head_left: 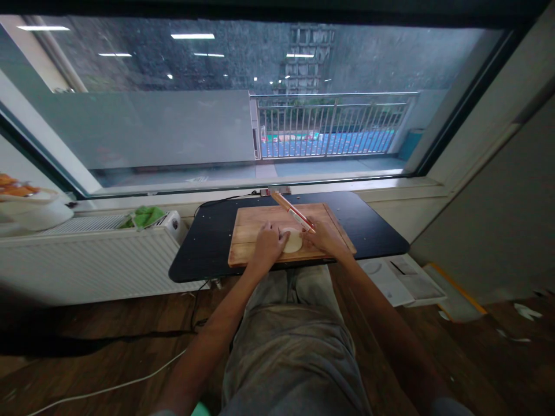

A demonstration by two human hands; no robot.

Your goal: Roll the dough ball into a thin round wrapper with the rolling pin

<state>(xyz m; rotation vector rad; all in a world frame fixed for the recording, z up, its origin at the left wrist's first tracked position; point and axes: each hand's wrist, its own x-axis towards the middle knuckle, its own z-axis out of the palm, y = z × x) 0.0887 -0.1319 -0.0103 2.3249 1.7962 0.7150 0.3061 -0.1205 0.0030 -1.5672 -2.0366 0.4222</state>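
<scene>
**Pale disc (293,242) laid flat on wooden board (248,222)**

The board is set on a black table (376,230) before a window (173,130). The disc's left edge is met by the thumb of the left hand (267,240); whether the edge is pinched cannot be told. A slim stick (292,210) with red-and-white markings, perhaps a rolling pin, is grasped near its lower end by the right hand (323,237), just right of the disc. Its far end is tilted leftward, toward the window.
</scene>
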